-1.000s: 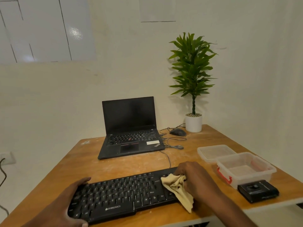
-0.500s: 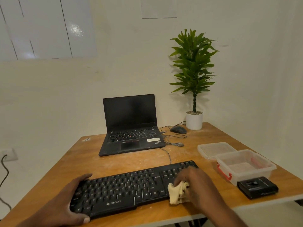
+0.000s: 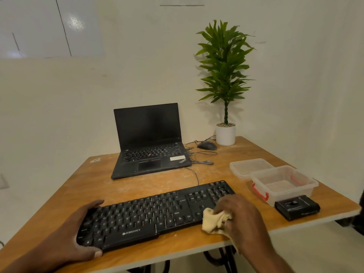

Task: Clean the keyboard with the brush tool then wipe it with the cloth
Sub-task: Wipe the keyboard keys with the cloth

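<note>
The right hand [image 3: 241, 219] grips the bunched tan cloth [image 3: 214, 221] & presses it on the near right part of the black Zebronics keyboard [image 3: 153, 213], by the arrow keys, just left of the numpad. Vs 1 s ago the cloth has gone from up by the far edge of the keyboard down to its near edge, & in the last half sec it has slid a bit rightward. Judged from that: the wipe stage is under way, strokes running back-to-front over the right section; the letter keys may be yet to do, can't tell.

The left hand [image 3: 78, 231] holds the keyboard's left end, thumb on the front edge, fingers over the far corner. It has stayed put, bracing the keyboard so it doesn't slide on the wooden surface [image 3: 94, 186].

Hard to make out: the right hand's fingers are mostly tucked into the cloth, so the exact hold isn't visible; part of the cloth hangs off the surface edge behind the wrist. No brush tool can be picked out for sure. The small black boxy item [image 3: 297, 207] beside the clear plastic container [image 3: 283, 184] could be part of the kit, unclear. Dust on the keys is too fine to judge.
</note>
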`<state>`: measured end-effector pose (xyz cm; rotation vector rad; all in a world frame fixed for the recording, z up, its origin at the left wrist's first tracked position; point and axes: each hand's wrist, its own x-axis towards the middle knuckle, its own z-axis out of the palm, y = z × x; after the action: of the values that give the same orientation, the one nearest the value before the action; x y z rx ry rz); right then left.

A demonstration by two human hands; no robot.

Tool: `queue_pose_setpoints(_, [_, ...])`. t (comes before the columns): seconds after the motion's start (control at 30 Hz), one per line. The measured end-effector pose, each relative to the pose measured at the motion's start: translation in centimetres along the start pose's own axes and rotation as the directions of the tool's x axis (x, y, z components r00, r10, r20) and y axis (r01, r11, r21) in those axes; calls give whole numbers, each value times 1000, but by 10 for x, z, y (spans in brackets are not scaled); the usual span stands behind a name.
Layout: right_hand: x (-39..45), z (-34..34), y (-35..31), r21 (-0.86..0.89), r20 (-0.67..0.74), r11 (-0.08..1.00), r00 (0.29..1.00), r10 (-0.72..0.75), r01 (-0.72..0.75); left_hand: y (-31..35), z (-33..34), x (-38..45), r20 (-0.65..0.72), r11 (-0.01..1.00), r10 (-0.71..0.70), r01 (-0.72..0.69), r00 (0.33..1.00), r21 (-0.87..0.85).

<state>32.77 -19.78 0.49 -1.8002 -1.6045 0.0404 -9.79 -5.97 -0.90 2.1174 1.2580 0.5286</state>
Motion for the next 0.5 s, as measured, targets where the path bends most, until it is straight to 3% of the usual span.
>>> queue_pose_setpoints(0.17, [-17,39,-31,14,21,974,974,-225,225,-2,0,-1,15,1000,19,-19,1000,8])
queue_pose_setpoints(0.2, [-18,38,-30,15,33,976,976,-215,215,-2,0,0,20,1000,20,-21,1000,7])
queue_pose_setpoints(0.33, [-13,10,0,-35,-57,999,998,18,-20,-4,-1,0,18,1000,28,-27,999,-9])
queue_pose_setpoints(0.5, [-3,-11,13,-63,-211,976,959,190,-208,-9,-2,2,17,999,26,-26,1000,-22])
